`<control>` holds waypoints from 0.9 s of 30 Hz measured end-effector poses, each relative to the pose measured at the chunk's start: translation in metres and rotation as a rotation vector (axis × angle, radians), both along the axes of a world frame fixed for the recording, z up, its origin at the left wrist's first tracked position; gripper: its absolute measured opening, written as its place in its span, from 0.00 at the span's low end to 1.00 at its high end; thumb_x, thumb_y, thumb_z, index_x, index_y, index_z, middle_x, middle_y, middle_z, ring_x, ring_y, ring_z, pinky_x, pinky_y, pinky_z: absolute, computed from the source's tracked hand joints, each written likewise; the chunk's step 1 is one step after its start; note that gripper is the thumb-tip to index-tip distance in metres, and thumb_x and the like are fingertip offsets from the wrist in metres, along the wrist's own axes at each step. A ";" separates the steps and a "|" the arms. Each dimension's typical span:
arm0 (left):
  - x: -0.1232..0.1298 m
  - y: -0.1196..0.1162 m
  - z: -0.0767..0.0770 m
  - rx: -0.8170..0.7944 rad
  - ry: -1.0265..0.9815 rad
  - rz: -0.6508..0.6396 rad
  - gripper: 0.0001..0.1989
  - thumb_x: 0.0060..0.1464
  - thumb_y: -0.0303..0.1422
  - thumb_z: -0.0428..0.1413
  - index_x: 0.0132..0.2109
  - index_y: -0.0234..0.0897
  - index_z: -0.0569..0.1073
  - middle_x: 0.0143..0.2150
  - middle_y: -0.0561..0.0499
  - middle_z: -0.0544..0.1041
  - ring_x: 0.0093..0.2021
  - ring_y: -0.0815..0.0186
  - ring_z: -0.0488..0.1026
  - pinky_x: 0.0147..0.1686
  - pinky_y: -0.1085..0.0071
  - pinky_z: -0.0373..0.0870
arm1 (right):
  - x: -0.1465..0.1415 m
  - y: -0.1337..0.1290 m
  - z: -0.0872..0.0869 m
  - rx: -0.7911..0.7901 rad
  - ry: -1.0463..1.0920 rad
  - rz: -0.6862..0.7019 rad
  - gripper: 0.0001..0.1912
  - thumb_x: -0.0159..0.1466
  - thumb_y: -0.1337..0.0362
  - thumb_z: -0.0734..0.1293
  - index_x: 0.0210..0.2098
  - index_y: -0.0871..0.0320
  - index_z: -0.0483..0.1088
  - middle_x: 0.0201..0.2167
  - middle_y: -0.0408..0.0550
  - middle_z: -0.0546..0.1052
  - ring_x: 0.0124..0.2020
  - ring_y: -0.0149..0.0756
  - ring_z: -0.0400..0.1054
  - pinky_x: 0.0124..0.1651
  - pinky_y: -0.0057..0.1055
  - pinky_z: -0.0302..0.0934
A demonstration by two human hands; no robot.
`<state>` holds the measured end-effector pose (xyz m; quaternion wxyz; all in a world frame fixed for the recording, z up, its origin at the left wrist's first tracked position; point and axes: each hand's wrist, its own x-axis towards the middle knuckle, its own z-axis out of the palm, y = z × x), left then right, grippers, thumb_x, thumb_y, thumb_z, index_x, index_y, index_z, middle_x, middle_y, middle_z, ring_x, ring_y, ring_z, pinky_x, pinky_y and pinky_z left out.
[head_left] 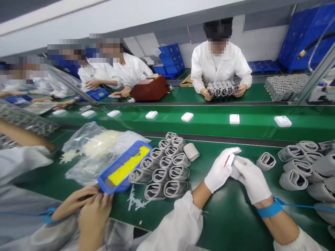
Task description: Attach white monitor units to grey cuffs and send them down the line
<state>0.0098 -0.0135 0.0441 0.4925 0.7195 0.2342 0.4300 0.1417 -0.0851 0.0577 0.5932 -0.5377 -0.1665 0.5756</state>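
Observation:
My left hand [219, 170], in a white glove, is closed on a small white piece [230, 160] with a red streak beside it; its kind cannot be made out. My right hand [252, 179], gloved and with a blue wrist strap [270, 208], is closed around a grey rolled cuff [235, 173] that the fingers partly hide. The two hands meet above the green work table [230, 216]. Just right of them lies a single rolled cuff [266, 161]. Several more rolled cuffs [176, 189] stand in rows to the left.
More cuffs [293, 180] crowd the right side. A blue tray [119, 190] of yellow pieces and a plastic bag [81, 170] lie left, near a co-worker's hands [90, 209]. Beyond runs a green conveyor [167, 123] with white devices [234, 119]. A co-worker [221, 66] opposite holds several cuffs.

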 end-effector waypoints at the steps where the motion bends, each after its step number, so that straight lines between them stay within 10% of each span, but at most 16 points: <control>1: 0.000 0.001 -0.003 0.036 0.003 -0.008 0.30 0.73 0.54 0.47 0.67 0.39 0.73 0.67 0.39 0.74 0.68 0.51 0.70 0.72 0.53 0.63 | 0.000 0.001 0.000 -0.012 -0.013 -0.009 0.32 0.54 0.48 0.82 0.54 0.56 0.80 0.53 0.52 0.85 0.55 0.50 0.80 0.51 0.38 0.78; 12: 0.008 -0.005 -0.024 -0.297 0.000 -0.037 0.45 0.67 0.62 0.51 0.79 0.40 0.56 0.80 0.40 0.56 0.80 0.47 0.52 0.80 0.51 0.45 | 0.017 0.017 0.006 0.038 -0.741 -0.092 0.41 0.52 0.50 0.77 0.62 0.59 0.74 0.59 0.58 0.81 0.61 0.56 0.76 0.68 0.51 0.66; 17: 0.014 0.001 -0.033 -0.570 -0.059 -0.030 0.48 0.64 0.63 0.54 0.78 0.36 0.60 0.68 0.31 0.74 0.59 0.44 0.79 0.58 0.44 0.78 | 0.025 0.013 0.006 0.199 -0.969 0.033 0.31 0.58 0.54 0.76 0.59 0.55 0.78 0.60 0.55 0.80 0.64 0.56 0.72 0.73 0.52 0.59; 21: 0.017 0.003 -0.002 -0.360 0.081 -0.103 0.35 0.69 0.58 0.52 0.58 0.29 0.81 0.58 0.29 0.81 0.57 0.47 0.81 0.46 0.56 0.82 | 0.025 0.013 0.001 0.342 -0.923 0.107 0.23 0.58 0.61 0.75 0.54 0.49 0.82 0.59 0.49 0.81 0.67 0.55 0.69 0.76 0.51 0.55; 24: -0.039 -0.010 0.032 -0.243 0.224 -0.157 0.44 0.73 0.52 0.36 0.26 0.23 0.80 0.38 0.30 0.84 0.46 0.51 0.84 0.35 0.65 0.77 | 0.027 0.013 0.001 0.414 -0.974 0.180 0.20 0.60 0.64 0.75 0.51 0.47 0.83 0.59 0.47 0.82 0.69 0.55 0.67 0.78 0.55 0.48; 27: -0.166 -0.031 0.045 -0.132 0.303 -0.085 0.46 0.69 0.42 0.22 0.13 0.28 0.67 0.26 0.37 0.80 0.36 0.58 0.83 0.29 0.69 0.73 | 0.030 0.013 0.006 0.485 -1.070 0.291 0.18 0.64 0.65 0.74 0.53 0.44 0.83 0.60 0.45 0.81 0.71 0.55 0.65 0.80 0.58 0.37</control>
